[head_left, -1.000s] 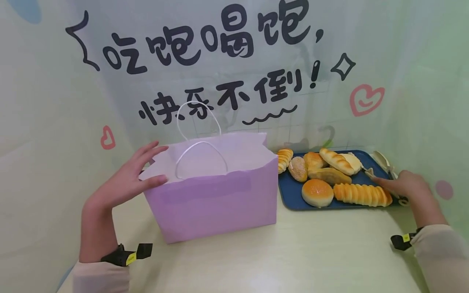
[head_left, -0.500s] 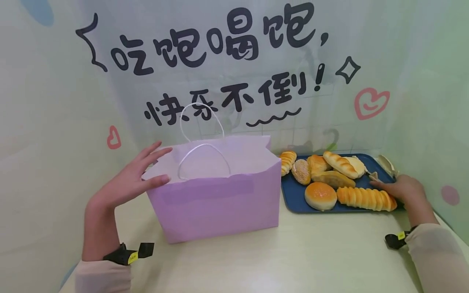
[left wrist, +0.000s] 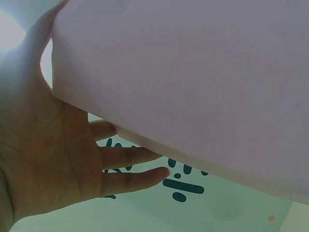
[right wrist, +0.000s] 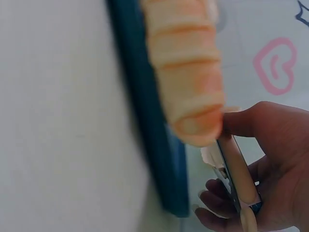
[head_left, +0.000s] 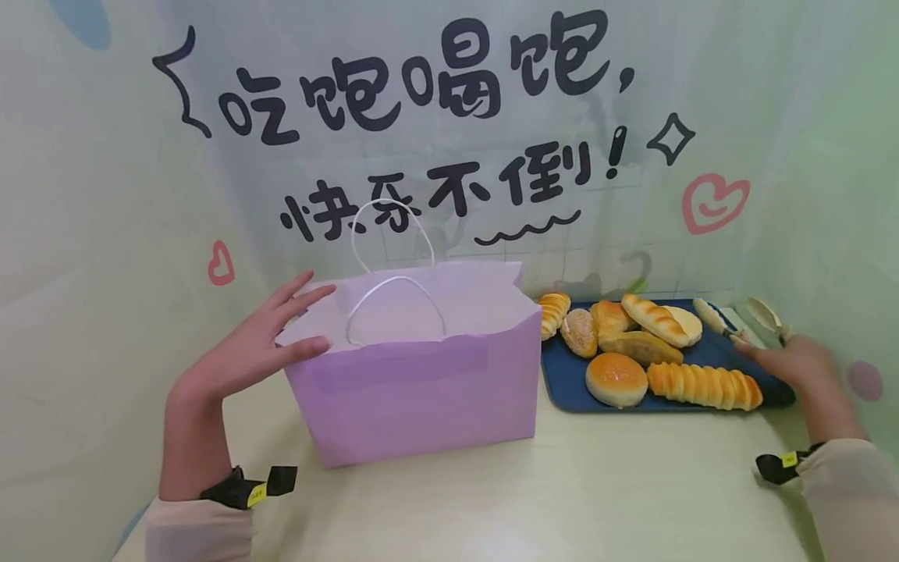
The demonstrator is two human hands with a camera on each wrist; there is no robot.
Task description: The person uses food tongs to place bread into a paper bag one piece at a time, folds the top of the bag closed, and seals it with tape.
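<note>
A lilac paper bag (head_left: 428,394) with white cord handles stands upright and open-topped on the table. My left hand (head_left: 246,343) rests at the bag's left end, thumb at the front rim, fingers extended toward the back. In the left wrist view, the spread fingers (left wrist: 130,181) lie beside the bag's panel (left wrist: 183,77). My right hand (head_left: 801,367) holds bread tongs (head_left: 762,316) at the right end of the blue tray (head_left: 569,398). The right wrist view shows the tongs (right wrist: 236,169) between thumb and curled fingers, close to a ridged bread roll (right wrist: 188,72).
On the tray lie several breads: a round bun (head_left: 616,380), a ridged roll (head_left: 705,385), a crumbed bun (head_left: 580,333) and a long loaf (head_left: 656,318). A printed curtain (head_left: 449,156) hangs behind. The bag hides the tray's left end.
My right hand first shifts slightly left, then moves right with the tongs, whose ends now show more clearly. The left hand stays at the bag. The whole view has shifted a little.
</note>
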